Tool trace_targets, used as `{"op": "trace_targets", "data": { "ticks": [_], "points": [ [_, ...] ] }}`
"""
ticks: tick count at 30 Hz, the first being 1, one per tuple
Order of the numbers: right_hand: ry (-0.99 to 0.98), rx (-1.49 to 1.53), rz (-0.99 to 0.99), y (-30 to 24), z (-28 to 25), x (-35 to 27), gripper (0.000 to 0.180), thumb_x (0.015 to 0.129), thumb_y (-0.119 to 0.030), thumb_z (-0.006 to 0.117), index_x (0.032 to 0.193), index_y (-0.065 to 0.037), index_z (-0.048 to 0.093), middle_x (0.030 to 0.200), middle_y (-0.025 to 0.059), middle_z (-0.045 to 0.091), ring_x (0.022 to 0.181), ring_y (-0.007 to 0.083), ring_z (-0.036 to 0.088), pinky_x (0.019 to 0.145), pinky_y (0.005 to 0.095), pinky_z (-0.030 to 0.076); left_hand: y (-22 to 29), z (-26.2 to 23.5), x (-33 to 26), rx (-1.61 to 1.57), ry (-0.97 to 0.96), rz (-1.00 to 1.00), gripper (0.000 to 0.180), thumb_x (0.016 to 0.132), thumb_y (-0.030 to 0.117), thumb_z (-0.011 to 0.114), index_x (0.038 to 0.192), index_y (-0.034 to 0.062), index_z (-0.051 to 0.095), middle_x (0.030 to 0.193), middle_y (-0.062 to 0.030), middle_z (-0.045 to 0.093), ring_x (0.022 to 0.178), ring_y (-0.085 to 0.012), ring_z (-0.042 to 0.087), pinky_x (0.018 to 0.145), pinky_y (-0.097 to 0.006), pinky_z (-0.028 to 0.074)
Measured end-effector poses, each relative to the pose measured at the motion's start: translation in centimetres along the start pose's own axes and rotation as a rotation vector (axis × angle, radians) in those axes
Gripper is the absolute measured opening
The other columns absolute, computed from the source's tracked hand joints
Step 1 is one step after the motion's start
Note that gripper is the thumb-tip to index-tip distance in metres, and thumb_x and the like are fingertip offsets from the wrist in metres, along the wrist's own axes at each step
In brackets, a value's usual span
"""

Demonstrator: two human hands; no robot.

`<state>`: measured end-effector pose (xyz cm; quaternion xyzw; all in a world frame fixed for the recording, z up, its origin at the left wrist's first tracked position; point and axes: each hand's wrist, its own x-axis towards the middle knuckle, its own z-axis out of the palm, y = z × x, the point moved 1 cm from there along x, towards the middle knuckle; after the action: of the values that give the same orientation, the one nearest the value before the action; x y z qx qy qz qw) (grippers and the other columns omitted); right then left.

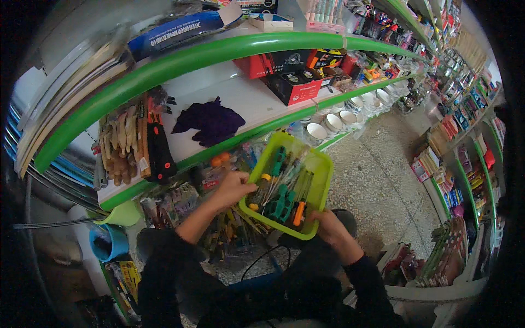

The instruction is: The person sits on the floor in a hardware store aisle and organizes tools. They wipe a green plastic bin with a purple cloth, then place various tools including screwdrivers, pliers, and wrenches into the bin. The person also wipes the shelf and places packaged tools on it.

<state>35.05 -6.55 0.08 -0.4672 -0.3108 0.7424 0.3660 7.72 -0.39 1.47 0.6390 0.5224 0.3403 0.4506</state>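
A lime-green plastic tray [324, 188] is held tilted above my lap, in front of the shelf. Several screwdrivers lie in it, among them green-and-black handles [281, 204] and an orange handle [298, 213]; some have clear wrapping over them. My left hand [236, 188] is closed on the tray's left rim, its fingers partly curled over the edge. On the lower right corner, my right hand [331, 228] grips the rim with the thumb near the inside; its other fingers are hidden under the tray.
A white shelf with a green edge [273, 123] runs behind the tray, bearing a dark purple cloth [210, 121], work gloves [123, 136] and boxes [295, 85]. White bowls [316, 132] stand lower down. Packaged goods [232, 229] lie below my left arm, and a blue bucket [109, 243] stands at left.
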Motion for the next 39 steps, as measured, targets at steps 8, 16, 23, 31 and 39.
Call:
{"op": "trace_targets", "data": {
  "ticks": [8,16,23,31,39],
  "points": [
    [0.447,0.206,0.062,10.3,-3.4,9.9,0.028,0.078,-0.001,0.049,0.106,-0.001,0.045,0.086,0.0085,0.051,0.074,0.0228,0.055,0.064,0.0374,0.049,-12.4,7.0,8.7,0.14,-0.04,-0.382,0.069,0.075,0.032,0.064,0.128,0.0003,0.033,0.12,-0.019,0.045,0.107,-0.0293,0.048,0.086,-0.039,0.041],
    [0.654,0.007,0.208,16.1,-6.6,17.4,0.027,0.082,-0.011,0.054,0.106,-0.002,0.045,0.101,0.0095,0.048,0.084,0.0209,0.051,0.07,0.0385,0.042,-15.7,11.5,8.1,-0.013,0.052,-0.454,0.079,0.076,0.02,0.065,0.137,0.0053,0.016,0.137,-0.0215,0.025,0.122,-0.0367,0.034,0.098,-0.046,0.033],
    [0.548,0.083,-0.038,11.7,-1.4,15.0,0.056,0.079,-0.011,0.059,0.127,-0.003,0.031,0.116,0.013,0.044,0.106,0.0265,0.044,0.086,0.0382,0.037,-17.3,9.4,5.7,0.017,0.022,-0.394,0.062,0.081,0.022,0.06,0.132,0.0061,0.028,0.134,-0.0206,0.032,0.118,-0.034,0.04,0.095,-0.04,0.037],
    [0.394,-0.907,-1.14,-0.6,9.1,15.3,0.047,0.079,-0.012,0.058,0.121,-0.003,0.043,0.126,0.0239,0.037,0.116,0.0385,0.037,0.097,0.0441,0.029,-6.2,-2.6,-0.6,0.394,0.208,0.176,0.041,0.078,0.013,0.058,0.117,0.0048,0.046,0.125,-0.0189,0.042,0.116,-0.0352,0.04,0.094,-0.042,0.036],
    [0.202,-1.616,-1.212,-4.8,24.1,26.9,0.043,0.082,-0.039,0.053,0.12,-0.02,0.049,0.128,0.0117,0.041,0.121,0.0326,0.034,0.094,0.0571,0.028,-4.2,-7.9,1.5,0.782,0.699,0.294,0.047,0.075,0.012,0.058,0.117,-0.0026,0.041,0.125,-0.0233,0.038,0.122,-0.0357,0.033,0.102,-0.043,0.026]
  ]
}}
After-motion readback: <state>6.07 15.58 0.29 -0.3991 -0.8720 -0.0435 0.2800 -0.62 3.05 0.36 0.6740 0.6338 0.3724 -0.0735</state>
